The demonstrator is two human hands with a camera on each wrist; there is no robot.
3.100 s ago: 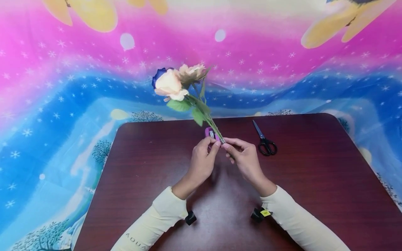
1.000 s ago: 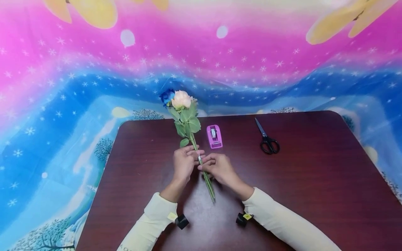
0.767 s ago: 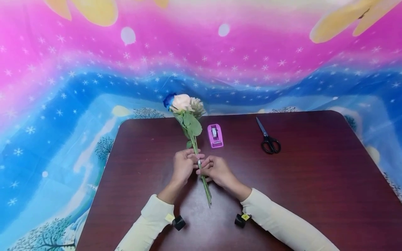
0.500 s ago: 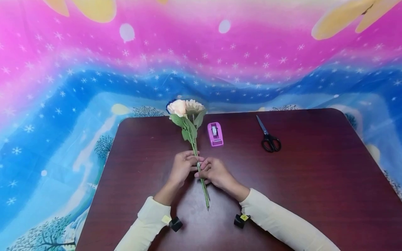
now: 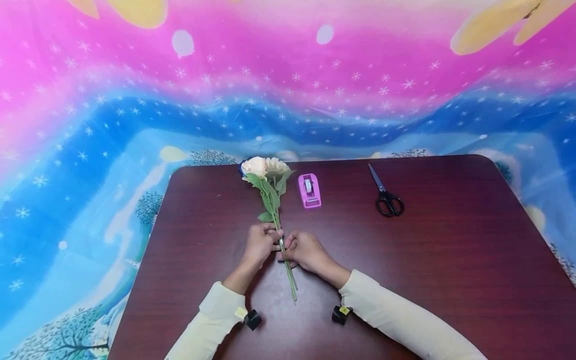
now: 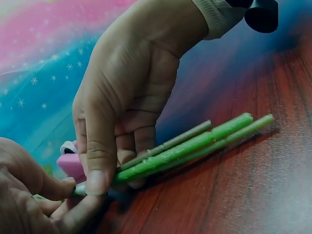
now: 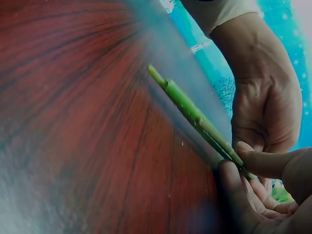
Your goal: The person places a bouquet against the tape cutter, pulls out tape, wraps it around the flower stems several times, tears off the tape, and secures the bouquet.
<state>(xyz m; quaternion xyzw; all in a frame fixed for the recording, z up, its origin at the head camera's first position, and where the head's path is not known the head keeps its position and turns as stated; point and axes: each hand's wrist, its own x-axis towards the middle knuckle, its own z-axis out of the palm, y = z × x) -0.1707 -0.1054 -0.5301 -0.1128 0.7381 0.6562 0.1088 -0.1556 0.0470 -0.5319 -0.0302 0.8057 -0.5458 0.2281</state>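
A small bunch of flowers, with a cream rose (image 5: 254, 166), a pale many-petalled bloom (image 5: 276, 167) and a blue flower (image 5: 242, 172) mostly hidden behind, slants over the table. My left hand (image 5: 260, 245) pinches the green stems (image 5: 289, 277) from the left, around a shiny band (image 5: 281, 243). Just below it, my right hand (image 5: 310, 252) pinches the same stems between thumb and fingers. In the left wrist view the cut stem ends (image 6: 243, 122) stick out past the right thumb. The right wrist view shows both hands close together on the stems (image 7: 195, 119).
A pink tape dispenser (image 5: 309, 191) stands on the brown table (image 5: 441, 270), beyond the hands. Scissors with black handles (image 5: 389, 204) lie farther right, blades pointing away. A patterned cloth (image 5: 360, 75) hangs behind the table's far edge.
Both hands have come away from the tape dispenser toward me with the flowers. The blooms have sunk lower, and the bunch has turned, bringing the blue flower behind the rose.
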